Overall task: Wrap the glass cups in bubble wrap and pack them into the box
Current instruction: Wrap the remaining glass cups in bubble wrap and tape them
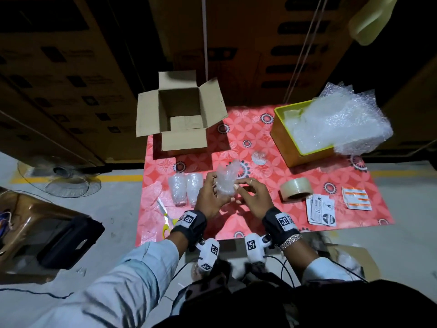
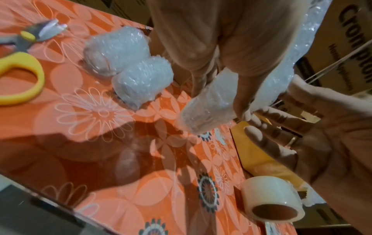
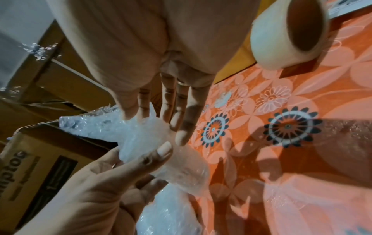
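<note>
My left hand (image 1: 212,185) grips a glass cup wrapped in bubble wrap (image 1: 225,183) just above the red flowered mat, thumb across its front (image 3: 164,151). The loose wrap end sticks up past the cup. My right hand (image 1: 246,188) is beside it, fingers fairly straight and spread, with the fingertips (image 3: 181,136) touching the wrap. Two more wrapped cups (image 1: 185,191) lie side by side on the mat left of my left hand, also seen as two wrapped cups (image 2: 128,68) in the left wrist view. The open cardboard box (image 1: 182,112) stands at the mat's far left corner.
A yellow tray (image 1: 281,136) of bubble wrap sheets sits far right. A roll of clear tape (image 1: 295,190) lies right of my hands, with printed labels (image 1: 321,209) beyond it. Yellow-handled scissors (image 1: 165,216) lie near left. Large cartons stand behind the mat.
</note>
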Motion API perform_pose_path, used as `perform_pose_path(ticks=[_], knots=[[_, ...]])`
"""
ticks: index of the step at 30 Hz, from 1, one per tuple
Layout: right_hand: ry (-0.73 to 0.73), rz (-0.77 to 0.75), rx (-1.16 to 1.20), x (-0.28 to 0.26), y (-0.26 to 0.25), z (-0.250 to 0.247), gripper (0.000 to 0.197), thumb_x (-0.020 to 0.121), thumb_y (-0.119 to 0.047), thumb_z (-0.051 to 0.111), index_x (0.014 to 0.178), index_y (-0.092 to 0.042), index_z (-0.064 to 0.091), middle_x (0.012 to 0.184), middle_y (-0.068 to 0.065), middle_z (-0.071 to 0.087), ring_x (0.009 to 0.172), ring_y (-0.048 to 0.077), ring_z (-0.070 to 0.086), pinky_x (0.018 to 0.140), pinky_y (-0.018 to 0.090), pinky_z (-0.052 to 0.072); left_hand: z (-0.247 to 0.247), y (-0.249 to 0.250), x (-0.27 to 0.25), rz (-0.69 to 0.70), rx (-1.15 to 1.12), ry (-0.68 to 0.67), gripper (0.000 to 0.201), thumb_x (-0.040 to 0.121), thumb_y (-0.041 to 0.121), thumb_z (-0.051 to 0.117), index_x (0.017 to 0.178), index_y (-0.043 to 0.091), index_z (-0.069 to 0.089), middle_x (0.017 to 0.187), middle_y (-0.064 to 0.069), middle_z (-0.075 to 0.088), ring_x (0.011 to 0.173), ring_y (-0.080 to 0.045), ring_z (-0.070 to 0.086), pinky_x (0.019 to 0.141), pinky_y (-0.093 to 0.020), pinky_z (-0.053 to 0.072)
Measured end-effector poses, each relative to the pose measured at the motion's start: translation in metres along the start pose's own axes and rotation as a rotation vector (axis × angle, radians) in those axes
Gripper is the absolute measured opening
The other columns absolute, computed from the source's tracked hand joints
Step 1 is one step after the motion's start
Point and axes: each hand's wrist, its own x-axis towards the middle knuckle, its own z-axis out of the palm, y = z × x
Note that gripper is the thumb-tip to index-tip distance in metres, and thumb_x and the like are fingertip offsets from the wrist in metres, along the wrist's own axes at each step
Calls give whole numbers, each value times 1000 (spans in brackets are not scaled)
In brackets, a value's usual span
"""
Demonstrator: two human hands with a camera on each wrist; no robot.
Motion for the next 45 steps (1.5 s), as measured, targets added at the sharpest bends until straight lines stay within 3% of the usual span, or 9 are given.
perform_pose_path(ticks=[5,9,17,21,27,33,37,41,45], knots=[[61,44,-60,29,17,-16,24,87,-3,74,84,-25,66,92,-1,69,82,17,66,79,41,57,34,1,20,-44,1,23,89,70,-12,85,129,35,39,120,-6,68,101,-24,73,79,-45,63],[-19,107,-172,46,32,-26,34,81,2,66,92,-29,56,94,-8,64,72,10,58,65,31,51,53,-4,32,-50,84,0,95,70,-11,87,142,22,35,118,-4,69,95,-9,73,78,-33,63],[-264,3,-404,62,43,-31,28,89,1,60,111,-12,70,116,0,52,98,20,59,85,30,51,54,-16,31,-60,137,69,61,77,7,85,130,20,58,118,10,70,111,-5,66,92,-25,55],[-296,33,-514,61,47,-21,21,98,-14,57,111,-1,67,116,2,48,95,24,61,86,39,55,43,-11,27,-114,101,197,35,90,-6,66,119,11,74,132,1,69,123,-11,63,105,-25,49],[-199,132,-355,59,42,-19,32,96,-30,60,67,-16,58,104,2,53,85,21,59,77,35,50,44,-14,36,-86,334,182,9,87,9,80,82,16,79,107,0,69,100,-17,64,88,-30,51],[-80,53,-219,54,45,-19,30,88,-2,67,89,-31,59,99,-6,64,87,11,65,76,29,56,52,-6,43,-213,317,257,39,71,-5,80,88,14,50,82,-1,55,69,-15,49,66,-33,47],[-139,37,-303,59,44,-18,26,90,3,64,87,-22,71,97,-6,57,85,7,57,76,16,45,51,-10,53,-308,255,268,39,71,-7,78,83,17,49,77,-1,54,68,-19,49,65,-33,46],[-181,133,-391,63,41,-16,18,95,-6,60,83,-3,73,101,5,57,87,17,57,75,22,40,46,-11,53,-362,206,263,27,73,-4,77,82,12,58,77,-1,59,68,-17,52,63,-24,46],[-236,184,-447,70,43,-12,34,99,-16,59,70,2,60,99,14,56,83,23,54,73,28,38,38,-15,48,-431,49,231,10,81,6,72,80,10,63,75,-9,64,75,-28,65,71,-41,58]])
